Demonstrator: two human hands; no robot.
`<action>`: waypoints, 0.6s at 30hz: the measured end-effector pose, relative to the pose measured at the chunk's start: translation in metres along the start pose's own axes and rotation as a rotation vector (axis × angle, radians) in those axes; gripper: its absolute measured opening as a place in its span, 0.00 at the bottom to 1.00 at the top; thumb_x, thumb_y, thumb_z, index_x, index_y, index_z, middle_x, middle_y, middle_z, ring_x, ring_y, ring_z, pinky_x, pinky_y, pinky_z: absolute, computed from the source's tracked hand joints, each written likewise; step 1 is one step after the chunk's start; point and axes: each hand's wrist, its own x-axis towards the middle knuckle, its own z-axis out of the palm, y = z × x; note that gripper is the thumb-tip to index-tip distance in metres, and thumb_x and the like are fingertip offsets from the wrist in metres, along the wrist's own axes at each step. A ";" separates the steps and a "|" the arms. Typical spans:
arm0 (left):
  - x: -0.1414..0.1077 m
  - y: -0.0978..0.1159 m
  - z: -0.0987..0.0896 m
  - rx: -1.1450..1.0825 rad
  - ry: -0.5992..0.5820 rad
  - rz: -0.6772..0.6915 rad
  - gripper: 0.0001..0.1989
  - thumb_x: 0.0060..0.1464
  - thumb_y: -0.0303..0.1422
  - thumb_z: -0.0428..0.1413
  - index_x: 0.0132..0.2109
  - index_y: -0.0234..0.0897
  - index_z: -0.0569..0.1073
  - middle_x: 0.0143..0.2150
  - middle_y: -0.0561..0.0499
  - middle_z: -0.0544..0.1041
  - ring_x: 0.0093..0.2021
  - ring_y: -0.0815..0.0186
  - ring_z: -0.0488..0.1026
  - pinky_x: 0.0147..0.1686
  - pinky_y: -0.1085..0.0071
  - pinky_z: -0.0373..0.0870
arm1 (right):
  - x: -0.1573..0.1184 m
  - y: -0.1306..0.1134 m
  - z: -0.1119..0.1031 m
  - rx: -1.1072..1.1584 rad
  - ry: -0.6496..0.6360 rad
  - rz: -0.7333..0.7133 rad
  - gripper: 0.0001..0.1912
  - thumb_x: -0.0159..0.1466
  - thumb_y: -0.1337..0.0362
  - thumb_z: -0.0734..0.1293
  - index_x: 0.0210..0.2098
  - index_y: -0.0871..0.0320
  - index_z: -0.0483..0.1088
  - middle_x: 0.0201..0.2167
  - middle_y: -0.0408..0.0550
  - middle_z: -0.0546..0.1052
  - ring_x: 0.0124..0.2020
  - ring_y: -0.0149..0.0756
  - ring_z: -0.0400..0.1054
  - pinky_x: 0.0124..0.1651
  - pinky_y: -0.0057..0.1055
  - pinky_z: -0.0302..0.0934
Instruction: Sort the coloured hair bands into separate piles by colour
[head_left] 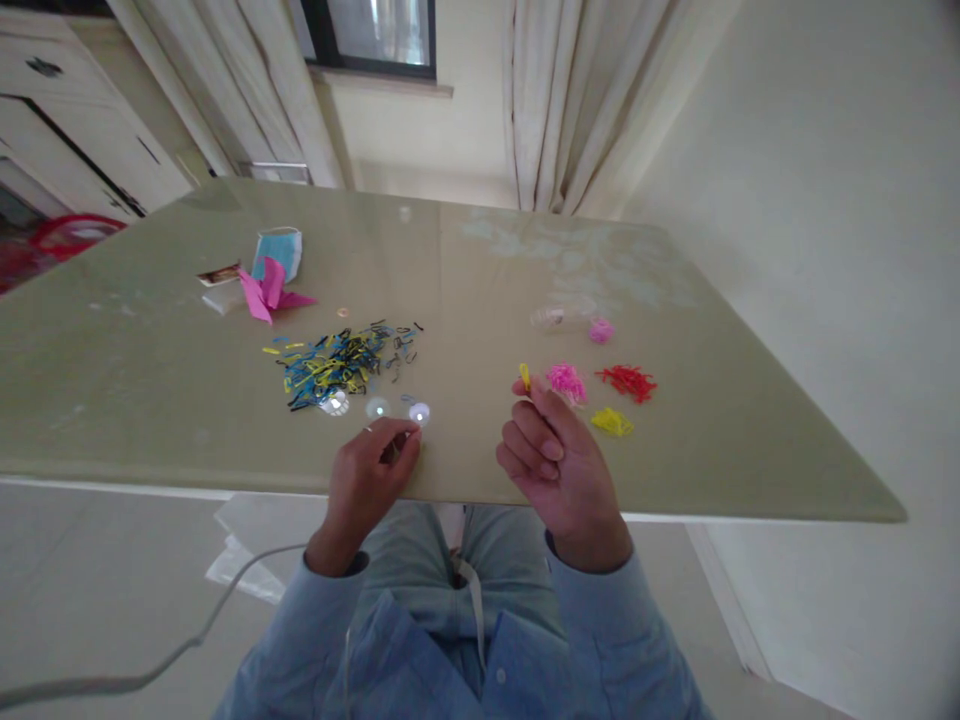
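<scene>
My right hand pinches a small yellow band upright between thumb and forefinger, above the table. My left hand is near the table's front edge, thumb and forefinger pressed together; what they hold, if anything, is too small to make out. Ahead of my left hand lies a mixed pile of blue, yellow and black bands. Beside my right hand are a pink pile, a yellow pile and a red pile of small bands.
At the back left lie a blue face mask, a folded pink paper and a small card. A clear plastic container and a pink bundle lie behind the pink pile. The table reflects light spots.
</scene>
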 end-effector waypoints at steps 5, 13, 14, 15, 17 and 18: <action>-0.002 -0.003 0.000 0.058 -0.001 -0.003 0.10 0.61 0.37 0.56 0.39 0.37 0.79 0.30 0.53 0.78 0.25 0.70 0.71 0.29 0.74 0.66 | -0.009 -0.011 -0.034 -0.248 0.197 -0.236 0.13 0.61 0.55 0.73 0.33 0.57 0.73 0.12 0.28 0.54 0.13 0.21 0.39 0.17 0.21 0.39; -0.001 -0.002 0.001 0.090 -0.002 -0.001 0.12 0.61 0.40 0.55 0.39 0.38 0.79 0.30 0.52 0.78 0.26 0.68 0.71 0.30 0.73 0.67 | -0.042 -0.052 -0.138 -1.138 0.791 -0.561 0.19 0.60 0.49 0.71 0.36 0.60 0.76 0.18 0.37 0.66 0.19 0.27 0.54 0.22 0.26 0.47; -0.001 -0.001 0.001 0.098 -0.002 0.001 0.12 0.61 0.40 0.55 0.39 0.38 0.79 0.30 0.52 0.78 0.26 0.68 0.71 0.30 0.73 0.67 | -0.046 -0.056 -0.146 -1.259 0.836 -0.551 0.20 0.61 0.48 0.70 0.36 0.61 0.77 0.18 0.39 0.67 0.20 0.28 0.56 0.23 0.27 0.49; -0.001 -0.001 0.001 0.106 -0.004 0.002 0.12 0.61 0.40 0.55 0.39 0.38 0.79 0.30 0.52 0.78 0.26 0.68 0.71 0.30 0.73 0.67 | -0.048 -0.058 -0.153 -1.367 0.865 -0.536 0.21 0.61 0.48 0.68 0.37 0.61 0.78 0.19 0.40 0.68 0.21 0.30 0.57 0.25 0.28 0.51; 0.000 -0.001 0.001 0.118 -0.010 0.006 0.12 0.61 0.40 0.54 0.38 0.38 0.78 0.30 0.52 0.78 0.26 0.68 0.71 0.31 0.73 0.67 | -0.050 -0.061 -0.161 -1.520 0.884 -0.507 0.23 0.62 0.47 0.66 0.37 0.61 0.80 0.19 0.43 0.71 0.21 0.32 0.60 0.27 0.29 0.54; 0.000 -0.001 0.001 0.124 -0.012 0.007 0.12 0.61 0.40 0.54 0.38 0.38 0.78 0.30 0.52 0.78 0.26 0.68 0.71 0.31 0.73 0.67 | -0.050 -0.061 -0.163 -1.570 0.878 -0.495 0.24 0.62 0.47 0.65 0.37 0.61 0.81 0.20 0.45 0.73 0.22 0.33 0.62 0.29 0.30 0.56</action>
